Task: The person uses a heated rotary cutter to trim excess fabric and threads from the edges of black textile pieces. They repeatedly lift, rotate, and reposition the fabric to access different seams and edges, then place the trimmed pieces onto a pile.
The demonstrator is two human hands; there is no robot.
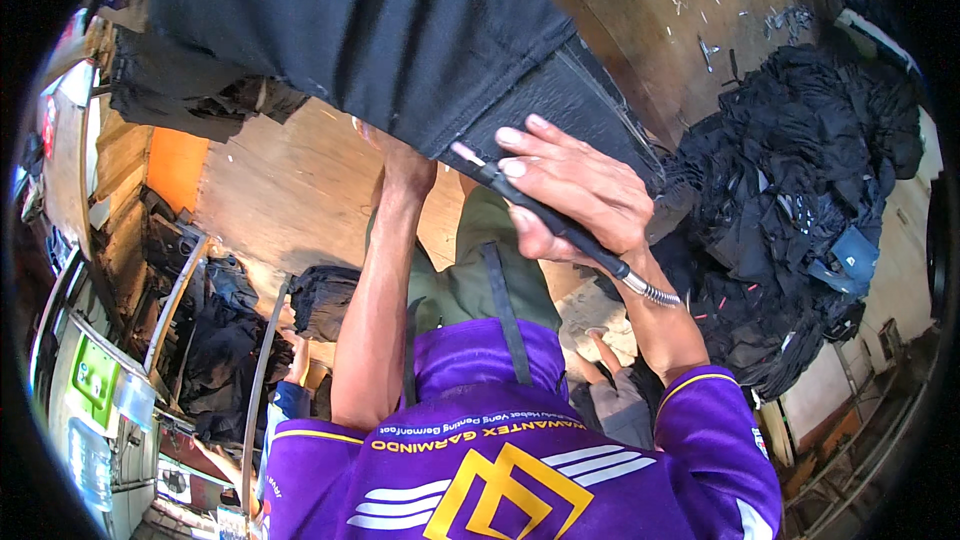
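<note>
Right hand (575,195) closed around a thin black rotary tool (560,225) (flexible metal shaft trailing at the wrist), tip touching the hem of black trousers (400,30) held up over the wooden table (290,190). Left hand mostly hidden under the cloth, grip can't tell. Pile of black clothes (800,200) to the right

Two hands (575,195), one rotary tool (560,225)
</note>
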